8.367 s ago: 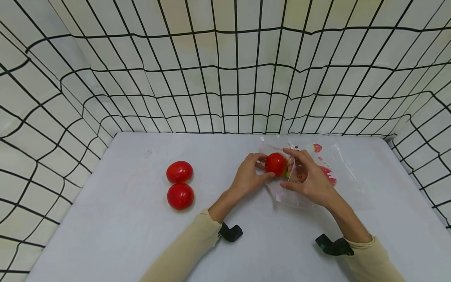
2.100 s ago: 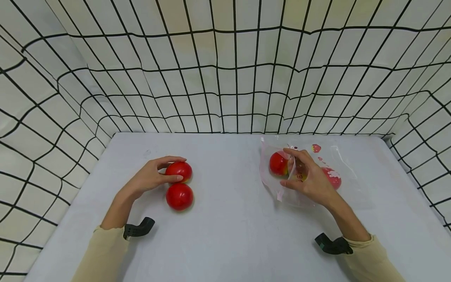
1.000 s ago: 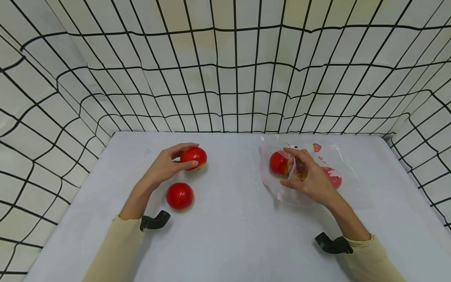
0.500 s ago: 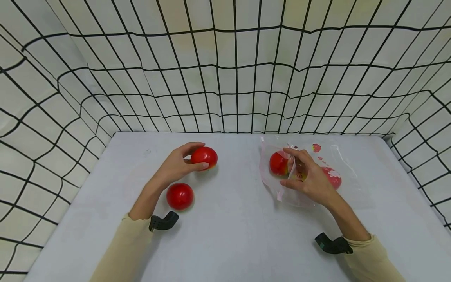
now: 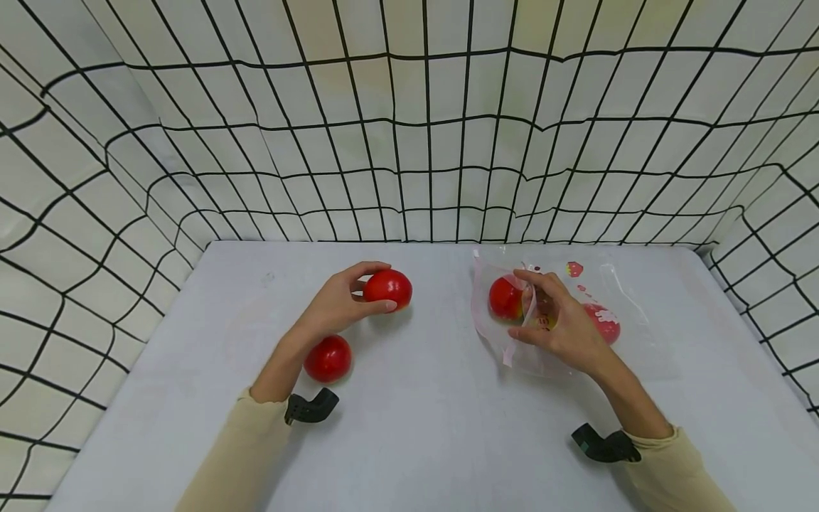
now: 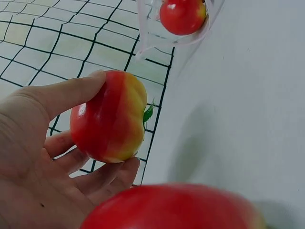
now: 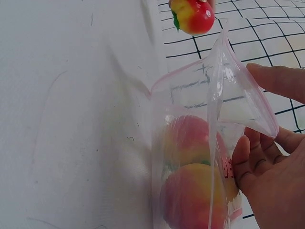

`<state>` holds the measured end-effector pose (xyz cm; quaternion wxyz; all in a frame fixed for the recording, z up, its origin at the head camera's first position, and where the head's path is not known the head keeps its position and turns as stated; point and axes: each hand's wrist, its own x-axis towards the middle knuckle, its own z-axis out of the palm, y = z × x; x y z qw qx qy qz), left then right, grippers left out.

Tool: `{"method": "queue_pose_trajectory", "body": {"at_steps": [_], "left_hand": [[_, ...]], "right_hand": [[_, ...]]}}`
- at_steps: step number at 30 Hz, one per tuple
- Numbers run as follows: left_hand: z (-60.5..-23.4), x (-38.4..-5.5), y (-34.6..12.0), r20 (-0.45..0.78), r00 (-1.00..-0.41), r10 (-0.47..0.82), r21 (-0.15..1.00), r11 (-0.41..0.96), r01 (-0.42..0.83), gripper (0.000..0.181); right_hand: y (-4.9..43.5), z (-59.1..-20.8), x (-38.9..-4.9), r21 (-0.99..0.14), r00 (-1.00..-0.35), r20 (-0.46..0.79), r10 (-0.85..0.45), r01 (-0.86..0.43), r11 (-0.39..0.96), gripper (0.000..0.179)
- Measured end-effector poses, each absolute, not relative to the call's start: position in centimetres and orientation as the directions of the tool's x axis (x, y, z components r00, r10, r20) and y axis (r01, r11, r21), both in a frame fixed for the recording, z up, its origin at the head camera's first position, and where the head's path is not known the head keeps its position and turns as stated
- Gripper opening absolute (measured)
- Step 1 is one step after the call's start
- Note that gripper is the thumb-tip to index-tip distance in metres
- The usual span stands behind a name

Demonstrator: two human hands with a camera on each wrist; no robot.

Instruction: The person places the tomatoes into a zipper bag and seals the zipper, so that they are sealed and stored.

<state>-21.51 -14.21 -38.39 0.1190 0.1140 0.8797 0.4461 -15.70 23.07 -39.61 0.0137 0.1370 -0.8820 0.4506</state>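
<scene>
The left hand [image 5: 334, 302] grips a red fruit [image 5: 389, 287]. The right hand [image 5: 568, 328] holds a bag [image 5: 630, 302] that blurs the fruits inside [image 7: 190, 196].

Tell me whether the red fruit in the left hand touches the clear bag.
Apart. The head view shows it plainly: a bare stretch of white table separates the held red fruit from the clear bag.

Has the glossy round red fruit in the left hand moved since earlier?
Yes. In the head view, the held fruit went rightward, away from the other round red fruit, which stayed put, toward the clear plastic bag.
</scene>
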Motion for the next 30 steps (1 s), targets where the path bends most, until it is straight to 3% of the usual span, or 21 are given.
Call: {"method": "queue_pose_trajectory", "body": {"at_steps": [30], "left_hand": [[-39.1,-21.1,-10.1,-0.045,-0.929,0.366,0.856,0.493,0.153,0.070]], "right_hand": [[23.1,-39.6,-15.7,-0.798,-0.960,0.156,-0.233,-0.262,0.543,0.093]]}}
